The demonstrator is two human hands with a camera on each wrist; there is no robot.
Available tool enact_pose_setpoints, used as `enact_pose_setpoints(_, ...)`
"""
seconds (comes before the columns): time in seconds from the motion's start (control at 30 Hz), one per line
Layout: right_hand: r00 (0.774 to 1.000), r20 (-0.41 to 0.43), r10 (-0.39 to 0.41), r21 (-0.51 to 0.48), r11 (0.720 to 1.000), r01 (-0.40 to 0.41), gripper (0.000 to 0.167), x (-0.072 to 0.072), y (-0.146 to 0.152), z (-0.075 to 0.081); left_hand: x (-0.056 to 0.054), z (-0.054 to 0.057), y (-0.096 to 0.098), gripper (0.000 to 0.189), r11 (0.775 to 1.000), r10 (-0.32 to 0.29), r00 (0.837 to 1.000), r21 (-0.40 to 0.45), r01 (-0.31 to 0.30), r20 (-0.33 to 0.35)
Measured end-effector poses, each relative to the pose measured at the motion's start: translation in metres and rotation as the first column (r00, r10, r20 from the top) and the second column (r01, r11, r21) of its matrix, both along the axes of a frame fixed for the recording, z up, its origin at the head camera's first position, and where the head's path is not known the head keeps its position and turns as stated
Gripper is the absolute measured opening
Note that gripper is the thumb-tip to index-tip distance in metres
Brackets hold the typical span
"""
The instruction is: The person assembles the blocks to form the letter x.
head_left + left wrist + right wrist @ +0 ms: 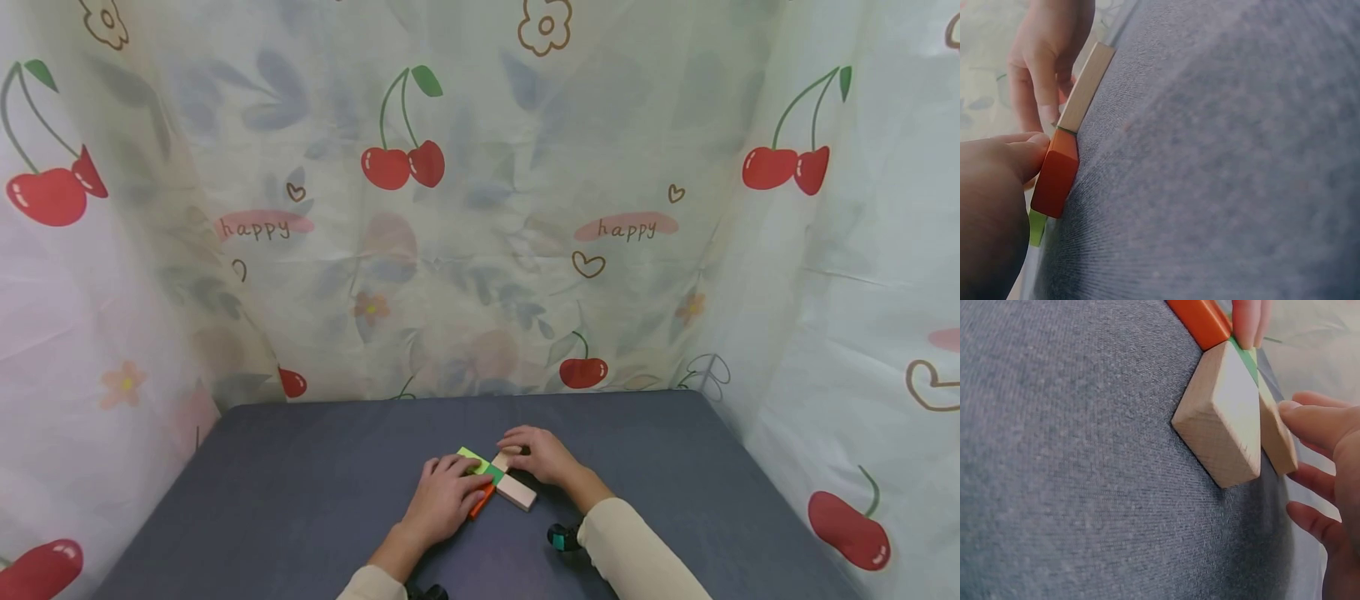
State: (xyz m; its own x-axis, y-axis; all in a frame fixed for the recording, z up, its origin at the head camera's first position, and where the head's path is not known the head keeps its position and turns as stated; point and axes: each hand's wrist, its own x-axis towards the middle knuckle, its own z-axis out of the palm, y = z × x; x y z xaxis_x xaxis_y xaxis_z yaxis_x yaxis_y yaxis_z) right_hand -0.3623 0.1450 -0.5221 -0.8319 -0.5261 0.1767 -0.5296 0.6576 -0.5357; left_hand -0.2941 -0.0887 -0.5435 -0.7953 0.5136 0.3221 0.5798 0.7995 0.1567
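Observation:
Five-part cross of small blocks lies on the table: a green block [495,474] in the middle, a lime-green block [469,454] at far left, an orange block [483,501] at near left and a pale wooden block [517,492] at near right. Another pale wooden block [1277,434] forms the far-right arm. My left hand [441,500] rests over the left side, its fingertips touching the lime-green and green blocks. With thumb and fingers, my right hand [546,457] pinches the far-right wooden block. Fingers partly cover the lime-green and green blocks.
The blocks lie on a dark grey cloth-covered table [322,483]. Behind it and at both sides hangs a pale curtain [480,250] printed with cherries. A black wrist device with a teal patch [562,537] sits below my right wrist.

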Motion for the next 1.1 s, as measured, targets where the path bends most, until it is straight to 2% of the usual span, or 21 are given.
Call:
enact_pose_setpoints(0.13, 0.999, -0.035, -0.036, -0.103, 0.994, 0.033, 0.027, 0.002, 0.004, -0.003, 0.001, -0.002, -0.001, 0.031, 1.000, -0.004, 0.999, 0.016, 0.005, -0.035)
enact_pose_setpoints(0.37, 0.990, -0.110, -0.084, -0.193, 0.979, 0.062, 0.026, 0.010, 0.013, -0.005, 0.001, -0.002, -0.007, 0.031, 0.982, 0.002, 0.996, 0.190, 0.016, -0.095)
enact_pose_setpoints(0.57, 0.972, -0.134, -0.191, -0.230, 0.960, 0.156, 0.024, 0.020, 0.031, -0.006, 0.001, 0.001, -0.019, 0.032, 0.974, 0.073, 0.993, 0.223, -0.052, -0.088)
enact_pose_setpoints(0.73, 0.953, -0.131, -0.272, -0.229, 0.944, 0.238, 0.023, 0.027, 0.054, -0.007, 0.002, 0.002, -0.037, 0.032, 0.959, 0.147, 0.987, 0.252, -0.126, -0.067)
enact_pose_setpoints(0.9, 0.938, -0.128, -0.322, -0.224, 0.931, 0.289, 0.023, 0.033, 0.082, -0.007, 0.005, 0.005, -0.058, 0.033, 0.943, 0.182, 0.981, 0.293, -0.157, -0.060)
enact_pose_setpoints(1.1, 0.916, -0.189, -0.353, -0.202, 0.927, 0.315, 0.023, 0.041, 0.111, -0.011, 0.010, 0.006, -0.091, 0.033, 0.930, 0.227, 0.969, 0.318, -0.187, -0.095)
